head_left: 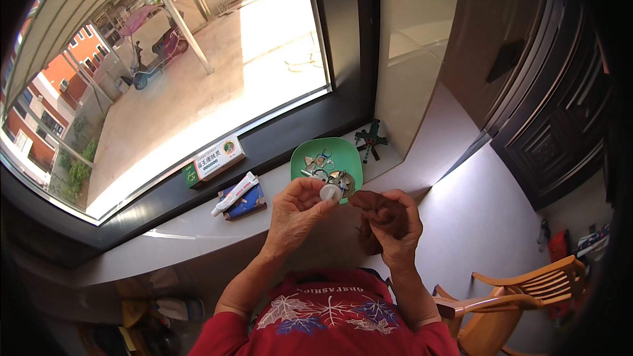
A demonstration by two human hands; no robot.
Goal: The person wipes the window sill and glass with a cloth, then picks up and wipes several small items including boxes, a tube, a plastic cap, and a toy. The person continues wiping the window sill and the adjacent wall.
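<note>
Between the thumb and fingers of my left hand (295,214) is a small round white cap-like piece (330,192) with a raised bar across its face. It is held over the near edge of a green dish (315,149). Keys (322,160) and other small metal pieces lie in that dish. My right hand (403,237) grips a bunched brown cloth (382,216), just to the right of the white piece. The cloth hides some of the right fingers.
Left of the dish, on the window sill, lie a white-and-green box (214,161), a white tube (236,192) and a blue box (247,204) under it. A dark green cross-shaped object (372,138) sits right of the dish. A wooden chair (508,303) stands at lower right.
</note>
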